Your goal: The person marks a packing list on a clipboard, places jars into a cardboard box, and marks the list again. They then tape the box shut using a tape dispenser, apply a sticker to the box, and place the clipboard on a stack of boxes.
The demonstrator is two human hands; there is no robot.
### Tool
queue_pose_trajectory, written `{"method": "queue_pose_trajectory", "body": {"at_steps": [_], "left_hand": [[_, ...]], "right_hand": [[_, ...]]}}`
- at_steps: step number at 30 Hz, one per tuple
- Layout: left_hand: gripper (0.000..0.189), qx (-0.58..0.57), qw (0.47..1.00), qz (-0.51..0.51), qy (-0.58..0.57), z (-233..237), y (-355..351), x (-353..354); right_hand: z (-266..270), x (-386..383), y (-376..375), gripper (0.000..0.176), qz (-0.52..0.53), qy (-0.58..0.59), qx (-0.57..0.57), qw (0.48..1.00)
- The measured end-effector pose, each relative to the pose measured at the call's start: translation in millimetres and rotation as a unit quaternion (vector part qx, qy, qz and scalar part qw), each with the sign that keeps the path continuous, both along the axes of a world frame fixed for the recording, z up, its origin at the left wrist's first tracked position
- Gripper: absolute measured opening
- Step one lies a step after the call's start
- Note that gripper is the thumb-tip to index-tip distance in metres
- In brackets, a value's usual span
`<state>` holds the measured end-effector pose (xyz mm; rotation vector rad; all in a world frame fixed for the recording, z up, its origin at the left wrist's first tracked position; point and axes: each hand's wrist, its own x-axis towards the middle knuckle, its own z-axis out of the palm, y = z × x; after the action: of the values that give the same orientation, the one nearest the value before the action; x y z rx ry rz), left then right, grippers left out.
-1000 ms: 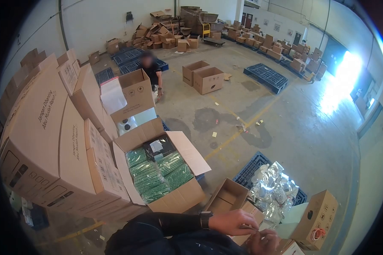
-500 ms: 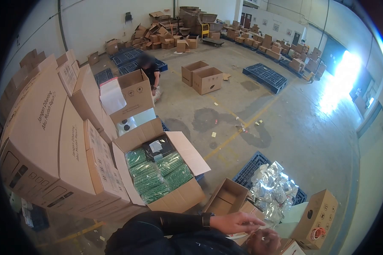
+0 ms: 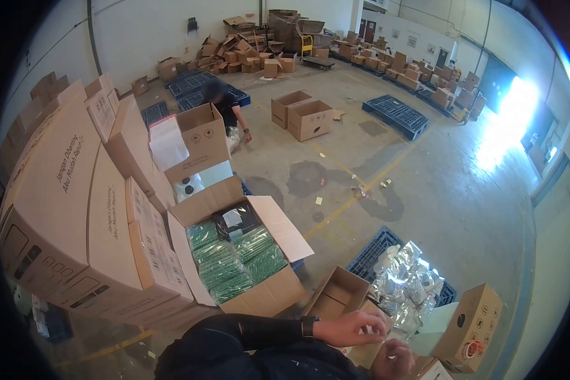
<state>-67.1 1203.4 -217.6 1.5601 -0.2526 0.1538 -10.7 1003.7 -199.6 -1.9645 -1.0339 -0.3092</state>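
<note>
My left hand (image 3: pixel 351 328), with a dark sleeve and a wristband, is at the bottom of the view, its fingers curled into a pinch. Just below and to its right, my right hand (image 3: pixel 394 361) is closed too, with a small pale spot at its fingers. What either hand holds, if anything, is too small to make out. Beneath the hands lies a cardboard box, mostly covered by them. An open brown carton (image 3: pixel 339 294) stands beside my left hand. Crumpled silver wrapping (image 3: pixel 406 285) lies beyond both hands on a blue pallet (image 3: pixel 373 250).
To the left, an open carton (image 3: pixel 269 297) holds green plastic-wrapped packs (image 3: pixel 237 259). Stacked large cartons (image 3: pixel 57 196) rise at far left. A box with a tape roll (image 3: pixel 473 349) stands at right. Another person (image 3: pixel 225 114) crouches behind the cartons.
My left hand's outstretched fingers have curled into a pinch. My right hand stays low beside it, slightly turned. The other person's arm has swung outward and down.
</note>
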Motion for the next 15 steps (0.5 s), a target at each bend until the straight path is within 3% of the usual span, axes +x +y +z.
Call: {"method": "queue_pose_trajectory", "body": {"at_steps": [1,7,10,13,15], "left_hand": [[0.018,0.001,0.999,0.02,-0.031,-4,-2,1],[0.019,-0.146,0.988,-0.001,0.049,-9,-2,0],[0.019,-0.164,0.985,0.007,0.048,-18,-2,2],[0.018,-0.303,0.951,0.002,0.057,-21,-3,3],[0.023,-0.316,0.945,0.026,0.08,-33,-3,5]], "right_hand": [[4,0,1,0.025,0.0,-0.001,-0.006,1.0],[-1,1,-1,0.025,0.004,0.083,0.013,0.996],[-1,1,-1,0.024,0.014,0.097,0.041,0.994],[-11,2,-3,0.024,0.022,0.113,0.062,0.991],[-16,3,-4,0.023,0.031,0.112,0.072,0.991]]}}
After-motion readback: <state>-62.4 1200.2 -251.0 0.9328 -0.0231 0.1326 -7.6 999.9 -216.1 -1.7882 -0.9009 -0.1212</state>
